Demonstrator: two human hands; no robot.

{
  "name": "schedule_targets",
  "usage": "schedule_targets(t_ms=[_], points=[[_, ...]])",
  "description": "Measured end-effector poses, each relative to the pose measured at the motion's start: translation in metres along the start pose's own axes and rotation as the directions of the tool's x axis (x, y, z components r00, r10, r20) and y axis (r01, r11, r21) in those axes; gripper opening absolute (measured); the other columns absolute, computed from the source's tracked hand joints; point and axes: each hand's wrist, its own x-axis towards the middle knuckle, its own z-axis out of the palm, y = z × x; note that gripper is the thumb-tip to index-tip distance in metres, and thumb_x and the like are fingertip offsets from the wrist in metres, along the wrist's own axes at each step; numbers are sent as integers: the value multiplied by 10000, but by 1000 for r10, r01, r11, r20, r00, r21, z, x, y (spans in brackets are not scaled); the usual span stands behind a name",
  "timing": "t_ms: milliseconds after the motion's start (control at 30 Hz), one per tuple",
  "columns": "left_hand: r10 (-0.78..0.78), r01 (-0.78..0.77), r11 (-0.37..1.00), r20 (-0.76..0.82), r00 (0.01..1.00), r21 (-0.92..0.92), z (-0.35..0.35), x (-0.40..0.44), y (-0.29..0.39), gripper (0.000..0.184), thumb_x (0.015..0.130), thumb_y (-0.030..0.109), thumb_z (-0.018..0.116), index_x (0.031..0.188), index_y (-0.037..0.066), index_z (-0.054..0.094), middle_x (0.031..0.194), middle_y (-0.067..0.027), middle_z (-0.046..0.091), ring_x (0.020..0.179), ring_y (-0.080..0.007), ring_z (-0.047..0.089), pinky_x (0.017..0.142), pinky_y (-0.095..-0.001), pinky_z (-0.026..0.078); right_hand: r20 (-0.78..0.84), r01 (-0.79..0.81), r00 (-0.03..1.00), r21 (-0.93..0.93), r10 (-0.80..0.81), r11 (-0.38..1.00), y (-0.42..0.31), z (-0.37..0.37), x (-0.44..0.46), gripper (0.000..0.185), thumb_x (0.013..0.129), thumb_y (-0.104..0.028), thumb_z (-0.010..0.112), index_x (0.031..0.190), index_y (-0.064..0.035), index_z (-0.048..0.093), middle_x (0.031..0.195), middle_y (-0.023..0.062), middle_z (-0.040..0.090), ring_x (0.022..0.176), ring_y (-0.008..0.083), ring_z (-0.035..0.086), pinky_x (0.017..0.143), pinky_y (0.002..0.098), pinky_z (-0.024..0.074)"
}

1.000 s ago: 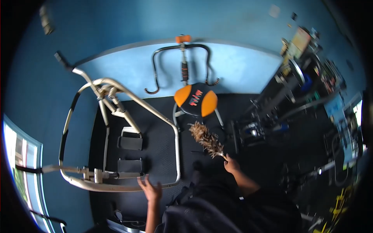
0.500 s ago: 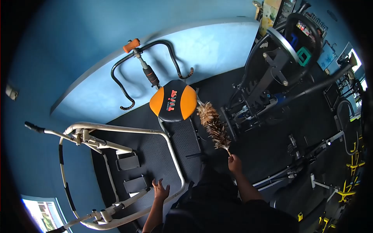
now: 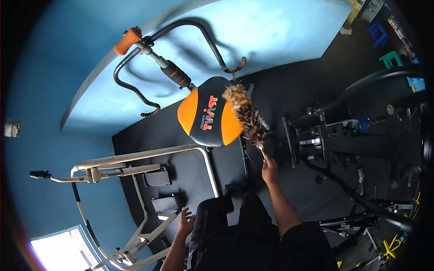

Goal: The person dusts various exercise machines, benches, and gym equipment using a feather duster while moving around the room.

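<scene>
Matting [image 3: 226, 179], black, underlies the machines; on it stands a cream-framed machine [image 3: 135, 156], with an orange-and-black seat [image 3: 210, 113] just past its upper bar; a feather duster [image 3: 248, 115] overlaps the seat's right-hand edge in view, though contact is uncertain; the right hand [image 3: 270, 171] is closed round its handle; the left hand [image 3: 186, 222], fingers loosely spread, apparently holds nothing, near the frame; the step in hand looks like dusting the seat; the next move calls for a steady grip and light strokes.
</scene>
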Motion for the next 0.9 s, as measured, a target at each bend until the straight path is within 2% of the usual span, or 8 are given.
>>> schedule_targets(t_ms=[133,267,400,467,533,600,700,900], points=[[-30,29,997,-7,1000,-67,-2,47,-1,603,895,208,656,1389,53,347,1175,-221,586,939,-277,649,826,-381,525,140,97,985,48,-103,994,7,72,13,229,883,-25,568,1105,-37,623,886,181,601,816,379,592,717,480,489],[23,-20,990,21,999,-139,-4,113,33,641,909,193,645,1422,61,285,1184,-225,579,967,-277,641,827,-382,522,574,211,811,-106,-113,972,-29,92,16,309,922,-115,552,1231,-107,564,954,149,585,887,363,620,754,457,522],[105,-83,988,173,979,-130,1,204,62,685,908,216,648,1441,55,249,1242,-247,541,1021,-293,631,861,-401,513,438,30,899,-133,32,991,-33,119,47,293,931,-110,543,1222,-90,574,936,157,603,862,360,622,741,457,517],[87,-57,990,235,968,-130,5,254,82,741,901,251,658,1457,41,216,1286,-270,505,1071,-327,611,893,-415,502,59,-172,983,-65,176,983,-21,145,74,267,935,-121,528,1198,-106,570,982,170,607,858,382,612,752,485,497],[190,-190,982,228,955,-22,21,315,76,839,894,305,661,1492,29,140,1365,-295,441,1170,-364,559,941,-433,480,84,-145,985,-81,152,986,-44,135,113,270,933,-112,528,1199,-107,573,969,164,611,865,378,611,756,476,497],[64,-64,998,227,972,-10,28,361,96,900,894,337,656,1510,20,81,1452,-288,362,1271,-369,484,1018,-427,426,95,-117,987,-92,126,989,-56,128,131,273,931,-103,529,1200,-108,575,956,158,614,872,374,610,760,466,496],[-201,251,930,201,959,-269,46,416,109,895,906,382,623,1509,-4,86,1493,-253,337,1310,-374,445,1072,-416,355,548,205,828,-99,-118,974,-76,117,146,286,922,-101,543,1203,-132,590,962,143,615,905,350,619,774,446,505],[-324,383,850,215,922,-362,65,455,87,650,929,361,549,1451,77,287,1344,-194,522,1256,-375,483,1036,-437,367,213,37,977,-132,-8,991,-81,153,152,310,893,-17,554,1195,-80,595,955,176,623,874,370,615,755,441,508]])
